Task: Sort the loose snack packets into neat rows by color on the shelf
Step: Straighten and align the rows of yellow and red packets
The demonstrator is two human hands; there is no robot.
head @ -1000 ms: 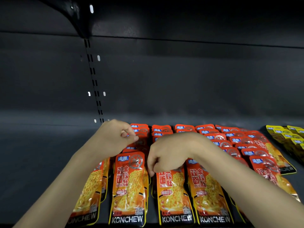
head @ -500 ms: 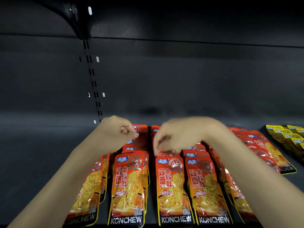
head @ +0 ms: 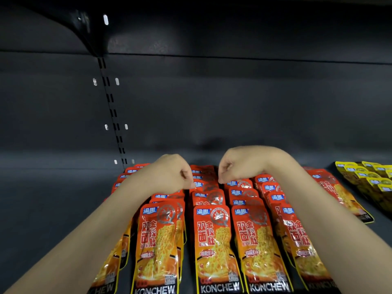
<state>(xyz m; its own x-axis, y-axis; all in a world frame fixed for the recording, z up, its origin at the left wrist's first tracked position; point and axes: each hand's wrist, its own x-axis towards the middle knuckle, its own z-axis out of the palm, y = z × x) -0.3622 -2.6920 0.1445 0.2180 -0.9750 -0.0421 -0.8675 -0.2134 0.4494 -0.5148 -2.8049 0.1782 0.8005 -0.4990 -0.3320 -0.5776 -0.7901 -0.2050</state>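
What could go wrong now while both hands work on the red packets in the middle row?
1. The left hand and right hand pinch at the overlapped red packets; a tug there may drag neighbouring rows askew.
2. The forearms lie over the front red packets, so pulling back might sweep them off the shelf edge.

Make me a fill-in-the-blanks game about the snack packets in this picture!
1. The packets under both hands are mostly ___ in colour, the red packets.
2. The yellow packets lie at the far ___ of the shelf.
3. The big word printed along the bottom of the front packets is ___.
4. The left hand and right hand both reach over the ___ packets.

Missing words: red; right; KONCHEW; red
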